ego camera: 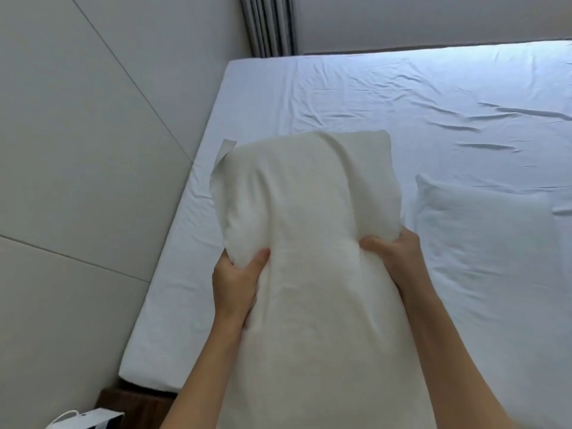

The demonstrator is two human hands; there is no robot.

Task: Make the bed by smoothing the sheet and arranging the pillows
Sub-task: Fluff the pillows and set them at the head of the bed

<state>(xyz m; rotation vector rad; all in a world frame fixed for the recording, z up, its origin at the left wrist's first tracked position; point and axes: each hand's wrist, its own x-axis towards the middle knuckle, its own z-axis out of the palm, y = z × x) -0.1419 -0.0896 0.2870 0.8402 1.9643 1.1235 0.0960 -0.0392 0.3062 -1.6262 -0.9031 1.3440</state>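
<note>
A large cream pillow (pixel 309 212) is held up over the left part of the bed, its long side running away from me. My left hand (pixel 236 281) grips its left edge, thumb pressed into the top. My right hand (pixel 394 255) grips its right edge the same way. A loose flap of the pillowcase sticks out at the far left corner. A second white pillow (pixel 483 221) lies flat on the bed to the right. The white sheet (pixel 387 97) covers the mattress and shows several creases, mostly on the right side.
A padded pale wall panel (pixel 93 150) runs along the bed's left side. Grey curtains (pixel 269 23) hang at the far corner. A dark wooden surface (pixel 136 404) with a white bag (pixel 89 421) sits at the lower left, beside the mattress corner.
</note>
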